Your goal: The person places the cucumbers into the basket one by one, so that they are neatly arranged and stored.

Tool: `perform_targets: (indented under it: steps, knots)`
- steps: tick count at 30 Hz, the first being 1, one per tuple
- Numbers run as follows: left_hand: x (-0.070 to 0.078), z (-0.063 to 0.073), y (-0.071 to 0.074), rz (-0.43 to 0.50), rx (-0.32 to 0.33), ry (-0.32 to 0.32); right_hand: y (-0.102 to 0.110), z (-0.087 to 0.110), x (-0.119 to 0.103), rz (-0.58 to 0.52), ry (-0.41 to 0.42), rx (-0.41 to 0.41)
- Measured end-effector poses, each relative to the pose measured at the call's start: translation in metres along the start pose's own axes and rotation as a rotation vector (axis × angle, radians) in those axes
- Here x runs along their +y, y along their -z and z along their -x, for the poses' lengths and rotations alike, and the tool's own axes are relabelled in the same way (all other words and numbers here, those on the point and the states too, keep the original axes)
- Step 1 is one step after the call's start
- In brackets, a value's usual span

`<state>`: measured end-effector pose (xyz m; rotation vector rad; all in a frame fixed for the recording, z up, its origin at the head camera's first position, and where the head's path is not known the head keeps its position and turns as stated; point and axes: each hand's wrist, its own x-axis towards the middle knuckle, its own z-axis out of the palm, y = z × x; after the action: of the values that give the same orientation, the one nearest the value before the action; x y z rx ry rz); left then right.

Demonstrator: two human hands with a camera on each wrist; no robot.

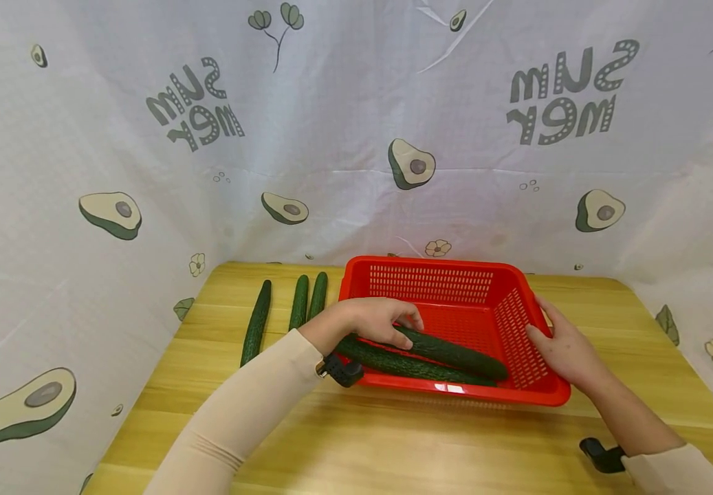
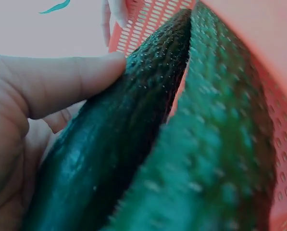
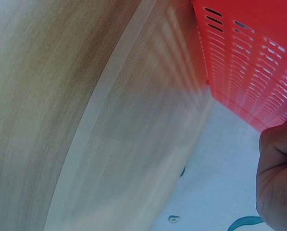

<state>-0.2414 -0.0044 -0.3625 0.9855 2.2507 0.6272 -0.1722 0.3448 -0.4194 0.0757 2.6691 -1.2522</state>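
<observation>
Two dark green cucumbers lie side by side in a red plastic basket (image 1: 430,260). My left hand (image 1: 383,319) reaches over the basket's left side and grips the farther cucumber (image 1: 455,352), thumb on one side and fingers on the other. Along the near wall rests the second cucumber (image 1: 406,363), its bumpy skin large in the left wrist view, right beside the held cucumber (image 2: 100,130). My right hand (image 1: 569,347) holds the basket's right rim, thumb over the inner edge. In the right wrist view that hand (image 3: 280,173) shows against the basket's slotted outer wall (image 3: 244,57).
Left of the basket, a cucumber (image 1: 256,323) lies alone on the wooden table (image 1: 356,447). Two more cucumbers, one (image 1: 299,302) beside the other (image 1: 318,295), lie between it and the basket. A white curtain (image 1: 344,124) printed with avocados hangs behind the table and at its sides.
</observation>
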Motion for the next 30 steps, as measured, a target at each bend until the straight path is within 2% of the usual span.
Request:
perform_targets:
  steps: [6,11,15,21,25,30]
  knots:
    - [-0.005,0.002,-0.002,-0.014,-0.005,0.047,0.0,-0.001,0.0,-0.009,-0.018,-0.013]
    - [-0.007,0.01,0.002,-0.14,0.033,0.112,-0.001,-0.001,-0.001,0.001,-0.004,-0.005]
    - [-0.011,0.018,0.005,-0.191,0.04,0.106,0.0,0.0,-0.002,0.0,0.008,0.0]
    - [-0.019,0.025,0.005,-0.151,0.018,0.098,0.0,0.0,-0.003,0.003,-0.014,-0.005]
    - [-0.02,0.025,0.003,-0.12,0.021,0.105,0.001,0.0,-0.003,0.008,-0.022,-0.003]
    - [-0.023,0.026,0.001,-0.099,0.023,0.085,0.001,0.0,-0.001,0.009,-0.013,0.0]
